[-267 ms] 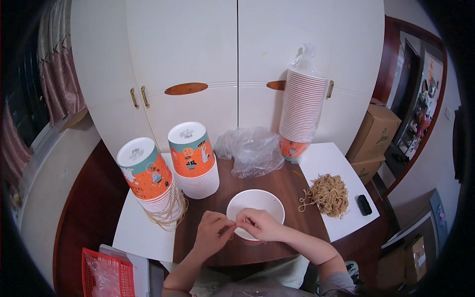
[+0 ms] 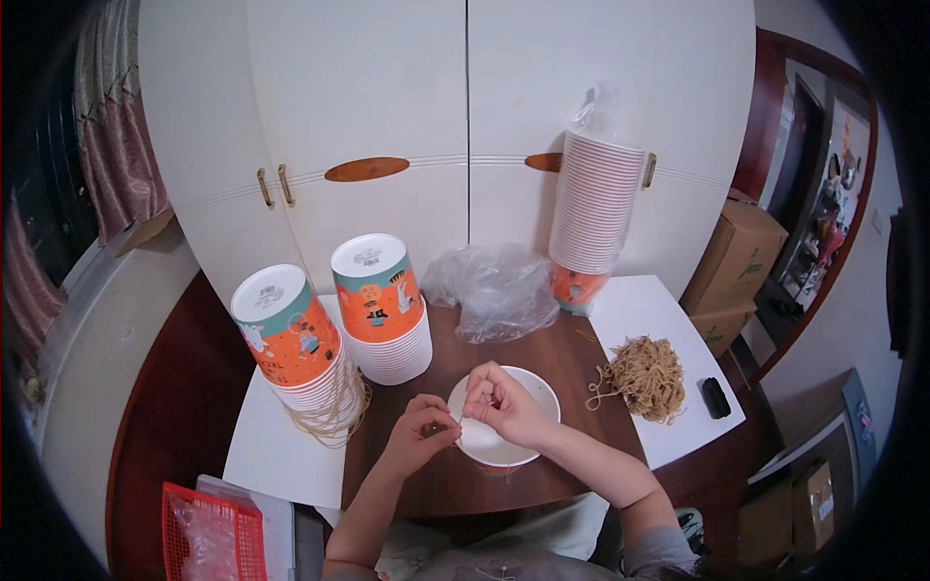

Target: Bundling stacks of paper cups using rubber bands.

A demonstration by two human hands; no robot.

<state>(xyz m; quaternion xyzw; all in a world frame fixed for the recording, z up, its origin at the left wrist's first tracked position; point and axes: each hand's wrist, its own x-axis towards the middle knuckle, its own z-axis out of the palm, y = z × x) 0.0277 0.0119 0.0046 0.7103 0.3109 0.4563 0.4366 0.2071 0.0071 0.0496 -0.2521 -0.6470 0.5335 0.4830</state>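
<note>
My left hand is pinched at the near left rim of a white-lined paper bucket, which stands upright on the brown tabletop. Over the bucket's opening is my right hand, its thumb and fingers also pressed together. The fingertips of both hands are close to each other. Whatever they pinch is too thin and small to make out. Part of the bucket's inside is hidden by my right hand and forearm. A tangled pile of tan cord lies to the right, on the table's white part.
Two upturned stacks of orange and teal paper buckets stand at the left; tan cord loops hang on the nearer one. Behind are a crumpled clear bag and a tall bagged bucket stack. A black object lies far right.
My right hand has risen and drawn slightly away from my left, over the bucket. My left hand has shifted a little. The whole view has moved slightly.
</note>
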